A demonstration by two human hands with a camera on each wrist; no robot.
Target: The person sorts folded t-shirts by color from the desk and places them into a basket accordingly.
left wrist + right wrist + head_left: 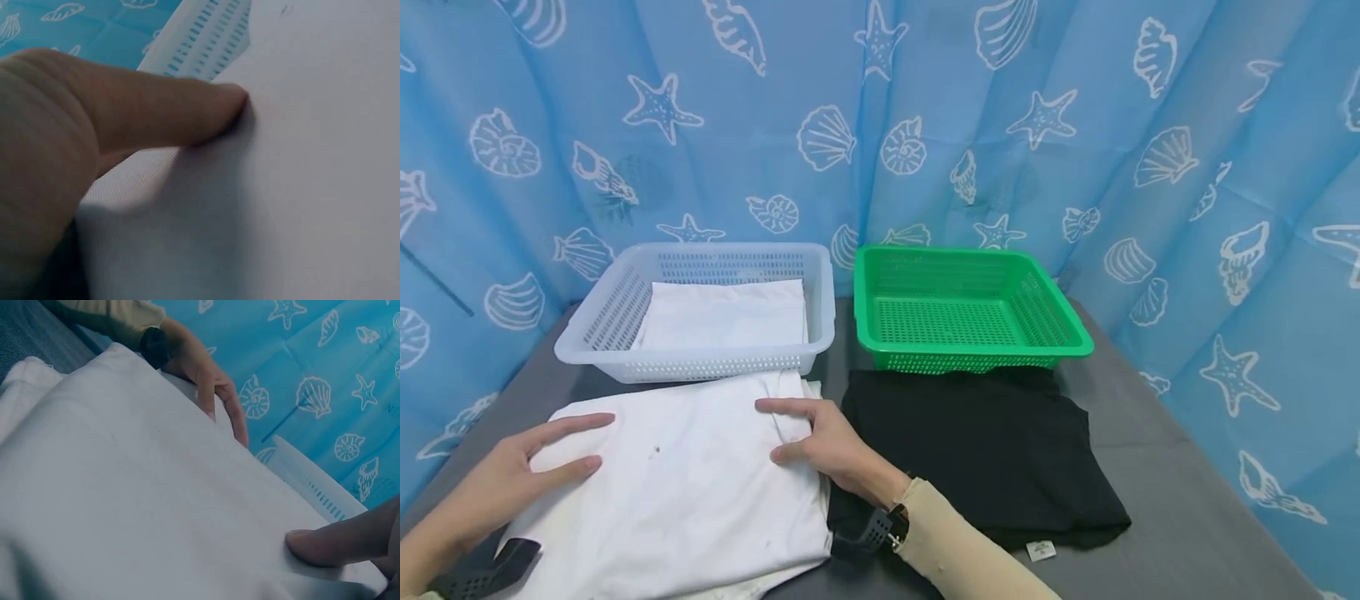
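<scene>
Grey table [1180, 492], blue shell-print curtain [1075, 108] behind and to both sides.

White garment [685, 492] lies flat under both hands, folded stack, front-left of table. Black garment [992, 458] lies just right of the right hand, its edge touching the white one; small label [1040, 551] at its near edge.

White basket [700, 367] sits beyond the fingertips of both hands, just past the white garment's far edge; folded white cloth [722, 315] inside. Green basket [970, 312] beyond and right of the right hand, past the black garment.

Left hand [523, 467]: open, fingers straight, flat on the white garment's left edge. Left wrist view shows a fingertip [225, 106] pressing the fabric.

Right hand [823, 442]: open, fingers extended, resting on the garment's right edge. Dark band [868, 533] on the right wrist.
</scene>
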